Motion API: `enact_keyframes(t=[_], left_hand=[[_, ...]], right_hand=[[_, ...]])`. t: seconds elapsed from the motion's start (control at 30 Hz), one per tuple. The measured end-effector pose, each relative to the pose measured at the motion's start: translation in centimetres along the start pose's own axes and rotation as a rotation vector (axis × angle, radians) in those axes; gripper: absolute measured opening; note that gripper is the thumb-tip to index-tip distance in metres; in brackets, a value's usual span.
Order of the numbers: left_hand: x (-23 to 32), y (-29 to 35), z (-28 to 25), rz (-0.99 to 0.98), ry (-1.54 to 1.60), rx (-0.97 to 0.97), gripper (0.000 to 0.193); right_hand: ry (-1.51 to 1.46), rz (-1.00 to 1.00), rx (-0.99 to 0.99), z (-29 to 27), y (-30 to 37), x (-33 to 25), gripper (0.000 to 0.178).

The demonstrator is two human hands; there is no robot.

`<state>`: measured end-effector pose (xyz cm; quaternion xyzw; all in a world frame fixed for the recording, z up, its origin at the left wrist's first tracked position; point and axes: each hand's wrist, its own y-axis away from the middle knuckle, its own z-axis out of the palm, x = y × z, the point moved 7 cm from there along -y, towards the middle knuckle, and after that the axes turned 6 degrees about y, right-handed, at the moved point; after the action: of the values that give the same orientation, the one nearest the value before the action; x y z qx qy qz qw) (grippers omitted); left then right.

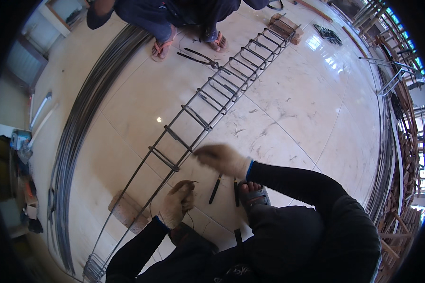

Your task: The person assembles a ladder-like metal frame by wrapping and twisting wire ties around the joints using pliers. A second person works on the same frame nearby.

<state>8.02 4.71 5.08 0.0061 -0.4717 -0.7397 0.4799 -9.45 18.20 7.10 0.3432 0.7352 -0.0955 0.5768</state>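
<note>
A long rebar cage (pixel 183 109) of straight bars and squarish stirrups runs diagonally across the tiled floor. My left hand (pixel 177 203), in a pale work glove, is closed on thin tie wire (pixel 191 218) beside the near part of the cage; ends of the wire poke out around the fingers. My right hand (pixel 219 159), gloved too, is next to the cage's right bar near a stirrup. Motion blurs its fingers, so their grip cannot be made out. Black handles of a pair of pincers (pixel 215 189) lie below it, the head hidden.
Blocks (pixel 127 211) prop the cage near me and at its far end (pixel 293 37). Across from me a person (pixel 170 19) in sandals squats by other pincers (pixel 198 57). Long rods (pixel 87 101) lie left; wood pieces (pixel 401 207) are piled right. Loose stirrups (pixel 95 268) gather lower left.
</note>
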Motion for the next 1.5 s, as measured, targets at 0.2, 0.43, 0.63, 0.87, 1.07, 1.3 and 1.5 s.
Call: enact_keyframes(t=[0.2,0.43,0.63,0.87,1.07,1.3,1.5], left_hand=[[0.6,-0.3,-1.3,0.042,-0.243,0.014,0.025],[1.2,2.0,0.0,-0.023,-0.116,-0.067,0.03],[-1.6,2.0,-0.7,-0.168,0.122,-0.233,0.028],[-6.7,4.8,3.8,-0.421,0.69,-0.572,0.029],[-6.3,3.4,1.9,-0.24,0.545,-0.45,0.025],[-4.3,2.3,1.6,-0.08,0.39,-0.115,0.025],[-3.1,1.2,0.0,-0.082,0.274,0.121,0.019]], right_hand=[[-0.186,0.175,-0.312,3.7,2.9,-3.8,0.039],[-0.332,0.21,-0.503,4.0,3.3,-5.2,0.037],[0.02,-0.059,-0.447,4.4,2.9,-7.5,0.019],[0.192,-0.564,-0.235,6.0,3.8,-9.3,0.013],[-0.049,-0.286,-0.069,6.8,3.6,-6.0,0.014],[0.146,-0.176,0.145,5.8,3.1,-4.5,0.013],[0.097,-0.078,0.156,5.8,2.5,-3.5,0.022]])
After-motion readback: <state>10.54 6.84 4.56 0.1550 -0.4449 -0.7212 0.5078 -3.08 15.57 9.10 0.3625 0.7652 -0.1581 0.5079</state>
